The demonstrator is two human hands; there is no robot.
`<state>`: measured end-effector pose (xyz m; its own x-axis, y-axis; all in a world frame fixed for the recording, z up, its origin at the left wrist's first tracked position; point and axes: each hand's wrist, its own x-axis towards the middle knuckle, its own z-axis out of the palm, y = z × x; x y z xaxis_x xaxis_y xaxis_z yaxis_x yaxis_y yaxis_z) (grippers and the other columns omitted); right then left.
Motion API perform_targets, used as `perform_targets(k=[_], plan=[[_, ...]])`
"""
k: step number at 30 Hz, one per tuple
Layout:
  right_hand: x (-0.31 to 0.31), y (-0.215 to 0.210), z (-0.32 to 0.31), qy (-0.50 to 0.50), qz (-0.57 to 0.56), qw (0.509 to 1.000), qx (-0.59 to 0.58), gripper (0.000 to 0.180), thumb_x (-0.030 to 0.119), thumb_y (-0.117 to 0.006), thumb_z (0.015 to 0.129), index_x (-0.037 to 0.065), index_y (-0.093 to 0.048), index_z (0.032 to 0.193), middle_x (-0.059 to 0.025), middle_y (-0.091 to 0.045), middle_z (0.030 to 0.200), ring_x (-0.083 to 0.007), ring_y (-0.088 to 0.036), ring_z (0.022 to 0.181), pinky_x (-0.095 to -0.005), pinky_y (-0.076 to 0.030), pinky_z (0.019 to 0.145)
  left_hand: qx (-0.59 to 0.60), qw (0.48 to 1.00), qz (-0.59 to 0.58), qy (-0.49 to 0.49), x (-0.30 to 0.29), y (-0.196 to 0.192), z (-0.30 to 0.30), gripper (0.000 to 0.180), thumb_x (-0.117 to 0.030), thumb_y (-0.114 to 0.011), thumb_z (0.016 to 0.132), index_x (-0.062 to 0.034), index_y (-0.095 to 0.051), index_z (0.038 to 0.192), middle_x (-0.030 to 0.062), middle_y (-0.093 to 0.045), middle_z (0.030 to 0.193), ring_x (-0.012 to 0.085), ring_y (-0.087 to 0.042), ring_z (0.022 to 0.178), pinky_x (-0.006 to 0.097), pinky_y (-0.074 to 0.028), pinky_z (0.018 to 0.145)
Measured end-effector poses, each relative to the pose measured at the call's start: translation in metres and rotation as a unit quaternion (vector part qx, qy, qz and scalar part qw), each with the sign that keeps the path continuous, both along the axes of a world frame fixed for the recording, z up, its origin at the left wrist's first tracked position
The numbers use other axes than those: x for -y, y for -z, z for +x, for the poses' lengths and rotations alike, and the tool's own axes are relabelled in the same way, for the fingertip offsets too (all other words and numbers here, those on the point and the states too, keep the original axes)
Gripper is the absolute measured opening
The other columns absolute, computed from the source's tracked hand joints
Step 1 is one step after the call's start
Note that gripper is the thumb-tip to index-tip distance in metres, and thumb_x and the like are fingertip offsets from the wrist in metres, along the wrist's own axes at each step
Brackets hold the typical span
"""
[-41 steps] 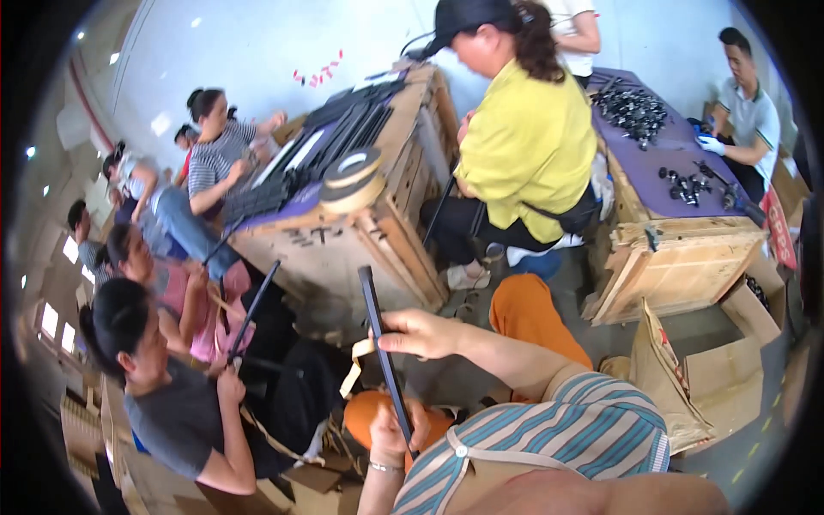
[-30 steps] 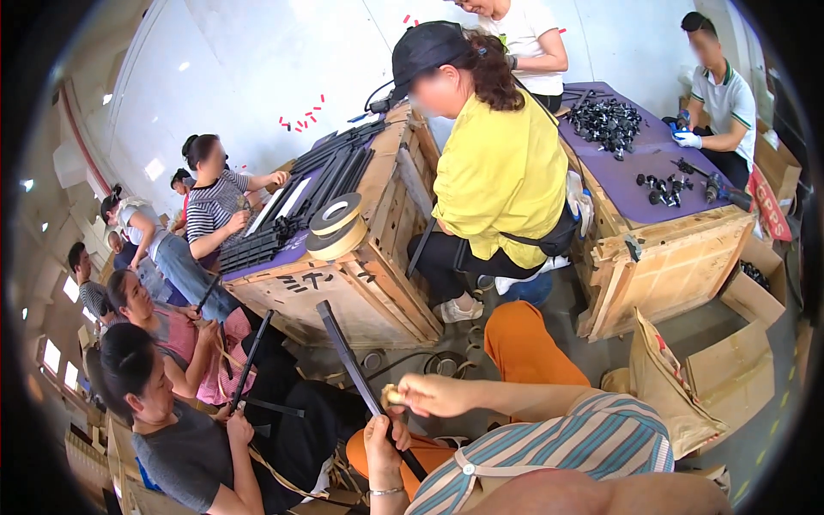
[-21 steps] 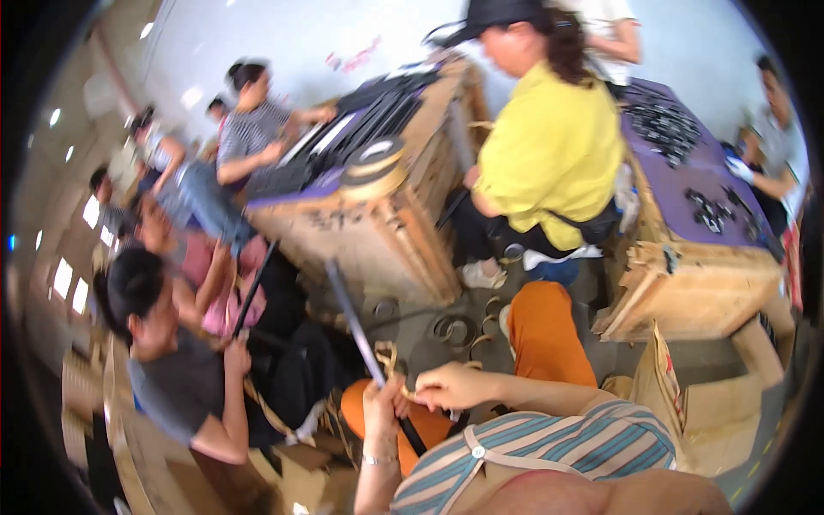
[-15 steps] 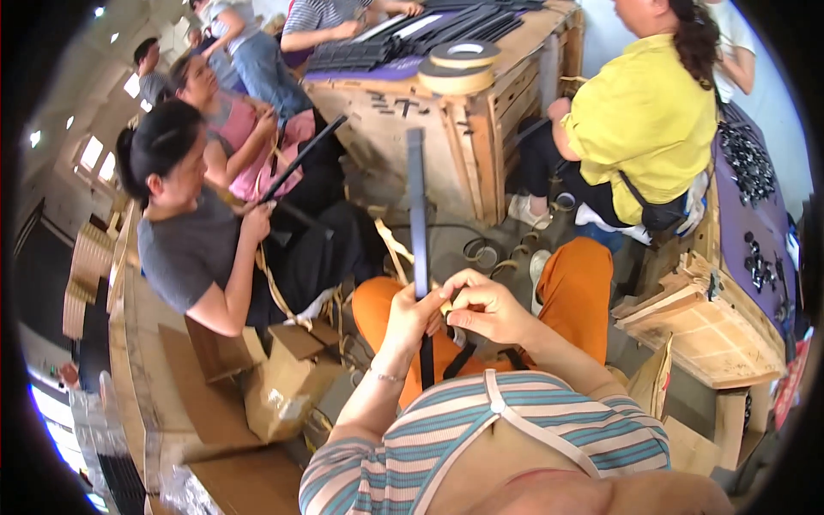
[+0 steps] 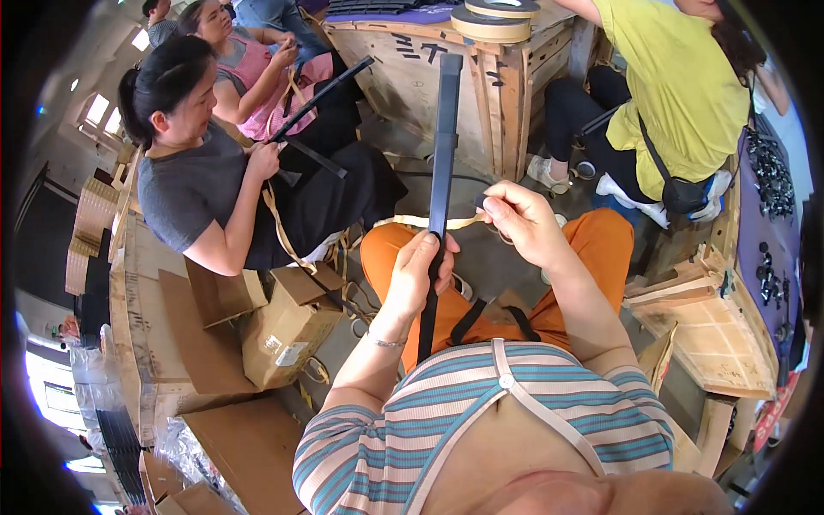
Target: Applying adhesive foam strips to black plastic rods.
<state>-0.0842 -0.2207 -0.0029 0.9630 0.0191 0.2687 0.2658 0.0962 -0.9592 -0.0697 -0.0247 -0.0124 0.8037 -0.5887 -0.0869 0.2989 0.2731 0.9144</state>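
My left hand (image 5: 421, 268) is closed around a long, flat black bar (image 5: 445, 146), thumb on its face. The bar stands nearly upright in view, its lower end reaching down toward my lap. To the right of it, my right hand (image 5: 525, 225) pinches the end of a narrow tape strip; a small dark bit shows at the fingertips. The pale side of this tape strip (image 5: 468, 222) runs leftward behind the bar and on over my left knee. Exactly how the strip lies against the bar cannot be made out.
A person in grey at the left holds a similar black bar (image 5: 322, 99). Tape rolls (image 5: 491, 27) lie on a wooden crate (image 5: 412, 81) ahead. Beside my left leg stands an open cardboard box (image 5: 287, 339). Someone in yellow sits ahead right, near a purple-covered table (image 5: 752, 232) with small black parts.
My right hand has moved right and up, away from the left hand, drawing the tape strip out sideways. The bar has risen a little and shifted right, and my view has tilted down.
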Motion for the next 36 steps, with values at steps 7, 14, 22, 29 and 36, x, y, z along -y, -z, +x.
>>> perform_targets(k=[7,14,22,29,36], plan=[[-0.017,-0.012,0.006,-0.054,-0.091,0.993,0.059,0.014,0.013,-0.051,0.090,0.002,-0.055,0.084,0.0032,-0.045,0.068,-0.0039,-0.037,0.062,-0.0198,-0.032,0.056,0.004,1.000,-0.007,0.021,-0.008,-0.016,-0.005,0.030,-0.026,-0.034,0.095,0.0007,-0.048,0.095,0.0032,-0.044,0.061,0.0090,-0.037,0.045,0.021,-0.032,0.044],[-0.027,-0.014,0.009,-0.071,-0.067,0.994,0.055,0.012,0.011,-0.052,0.089,0.001,-0.055,0.083,0.0039,-0.045,0.068,-0.0035,-0.037,0.062,-0.0196,-0.032,0.055,-0.010,1.000,-0.019,0.017,-0.009,-0.015,-0.002,0.026,-0.020,-0.032,0.093,0.0008,-0.047,0.095,0.0034,-0.045,0.062,0.0096,-0.037,0.045,0.021,-0.033,0.045],[-0.032,-0.015,0.013,-0.082,-0.063,0.993,0.061,0.011,0.010,-0.054,0.089,0.001,-0.054,0.082,0.0024,-0.046,0.068,-0.0041,-0.038,0.061,-0.0202,-0.033,0.055,-0.009,1.000,-0.014,0.010,-0.013,-0.013,0.003,0.027,-0.021,-0.032,0.094,0.0007,-0.048,0.095,0.0037,-0.046,0.063,0.0094,-0.038,0.046,0.021,-0.034,0.045],[-0.036,-0.007,0.021,-0.102,-0.051,0.992,0.056,0.011,0.009,-0.052,0.090,0.000,-0.054,0.083,0.0001,-0.052,0.070,-0.0049,-0.047,0.065,-0.0204,-0.038,0.058,-0.011,1.000,-0.020,0.006,-0.015,-0.011,0.006,0.027,-0.021,-0.032,0.095,0.0009,-0.047,0.095,0.0032,-0.045,0.063,0.0091,-0.038,0.046,0.021,-0.034,0.045],[-0.038,-0.006,0.024,-0.105,-0.055,0.992,0.045,0.011,0.009,-0.052,0.090,0.000,-0.054,0.083,-0.0019,-0.056,0.070,-0.0055,-0.050,0.065,-0.0199,-0.040,0.059,-0.007,1.000,-0.018,0.003,-0.016,-0.010,0.008,0.027,-0.021,-0.032,0.095,0.0010,-0.047,0.095,0.0034,-0.045,0.063,0.0093,-0.038,0.046,0.021,-0.034,0.045]])
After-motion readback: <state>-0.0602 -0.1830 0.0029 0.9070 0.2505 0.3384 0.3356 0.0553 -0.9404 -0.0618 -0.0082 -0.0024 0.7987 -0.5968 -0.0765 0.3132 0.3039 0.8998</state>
